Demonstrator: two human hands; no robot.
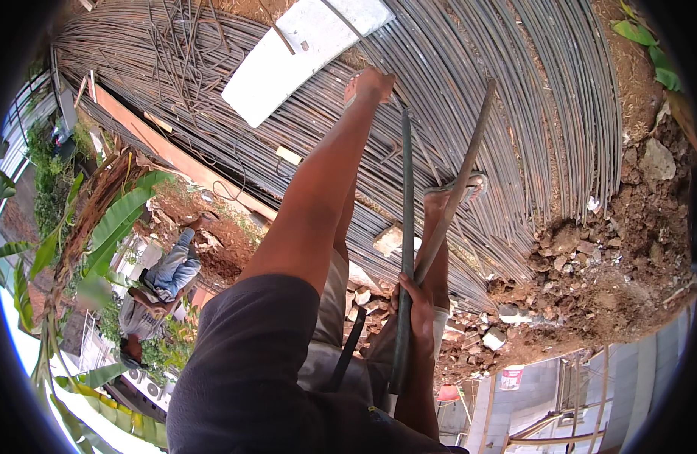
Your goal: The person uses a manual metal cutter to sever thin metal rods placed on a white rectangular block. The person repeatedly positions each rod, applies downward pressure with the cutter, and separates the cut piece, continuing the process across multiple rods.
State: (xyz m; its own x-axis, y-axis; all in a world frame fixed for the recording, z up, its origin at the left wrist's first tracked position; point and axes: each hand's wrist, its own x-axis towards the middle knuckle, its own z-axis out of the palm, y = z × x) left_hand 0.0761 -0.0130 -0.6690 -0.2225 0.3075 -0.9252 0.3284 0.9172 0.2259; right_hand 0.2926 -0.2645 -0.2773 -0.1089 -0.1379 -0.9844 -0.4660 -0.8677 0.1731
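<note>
My left hand (pixel 371 85) reaches far forward, its fingers closed round a thin steel rod (pixel 341 17) just above a bed of long steel rods (pixel 507 136). Closer to my body, my right hand (pixel 418 312) is wrapped round two long pipes. One is a dark green pipe (pixel 407 204), pointing away from me with its near end by my lap. The other, a brown pipe (pixel 469 155), slants forward and right, crossing in front of my sandalled foot (pixel 476 186). Both pipes come together at my right hand.
A white curved slab (pixel 288 57) lies on the rods beyond my left hand. Bent rods (pixel 186 53) are tangled farther left, beside a long wooden board (pixel 167 144). Rubble and soil (pixel 591 257) border the right. Another person (pixel 163 284) is at the left, near banana leaves (pixel 118 231).
</note>
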